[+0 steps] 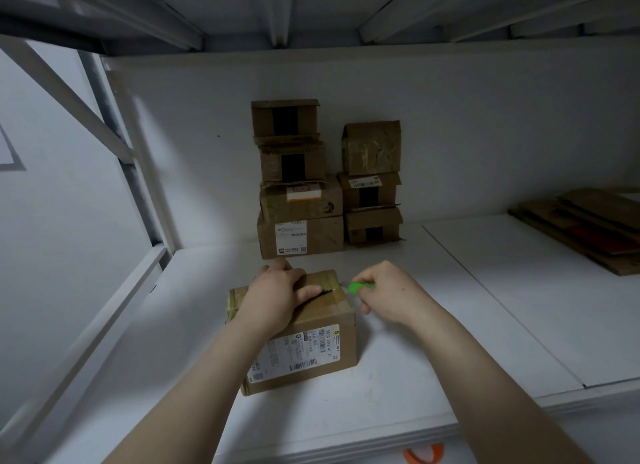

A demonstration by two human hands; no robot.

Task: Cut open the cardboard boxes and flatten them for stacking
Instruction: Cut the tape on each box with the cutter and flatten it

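The cutting step is in hand. The nearest box [311, 346] sits on the counter [433, 377], near and centre, in front of two stacks of boxes [301, 235] at the far wall. The left hand [277, 290] holds the box's top, its fingers bent over the far edge. The right hand [388, 290] grips a green cutter [360, 287] at the right end of the taped seam. Next, I judge, the blade must run left along that seam, clear of the left thumb. Flattened cardboard [588, 228] lies far right.

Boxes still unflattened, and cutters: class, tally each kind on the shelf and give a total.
Boxes: 8 (front box 1, left stack 4, right stack 3)
Cutter: 1
Total: 9
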